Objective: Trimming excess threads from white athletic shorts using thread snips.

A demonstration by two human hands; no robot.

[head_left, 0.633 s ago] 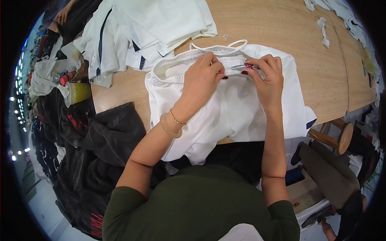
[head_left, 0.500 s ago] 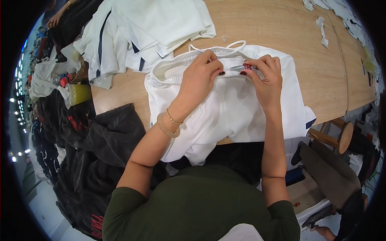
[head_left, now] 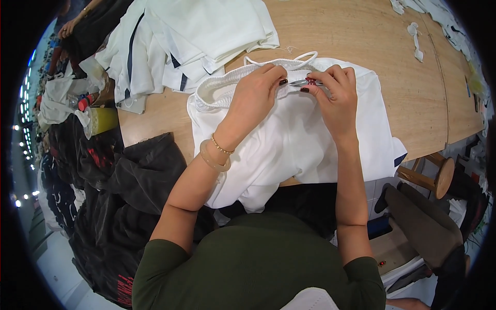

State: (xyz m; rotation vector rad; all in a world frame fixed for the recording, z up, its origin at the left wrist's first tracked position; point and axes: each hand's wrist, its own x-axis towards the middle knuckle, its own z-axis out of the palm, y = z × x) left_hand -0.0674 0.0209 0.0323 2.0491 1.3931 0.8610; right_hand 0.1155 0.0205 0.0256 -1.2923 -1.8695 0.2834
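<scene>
A white garment (head_left: 315, 134) with a gathered elastic waistband (head_left: 207, 96) and a white drawcord (head_left: 305, 57) lies before me on the table. My left hand (head_left: 254, 94) is closed, pinching the waistband between thumb and fingertips. Just to its right, my right hand (head_left: 338, 98) closes around small metal thread snips (head_left: 311, 82) with red on the handle. The blades point left, at the waistband edge beside my left fingertips. What lies right at the blade tips is too small to make out.
A stack of white garments with dark stripes (head_left: 217, 31) lies at the far left. Beside it are a phone (head_left: 135, 106) and a cup of yellow drink (head_left: 105, 120). Dark garments (head_left: 147, 165) hang at the left; a wooden stool (head_left: 444, 175) and another person's leg (head_left: 423, 217) are at right.
My right hand and the snips have shifted slightly left and up, nearer my left fingertips. My left hand stays on the waistband, its fingers a little higher.
</scene>
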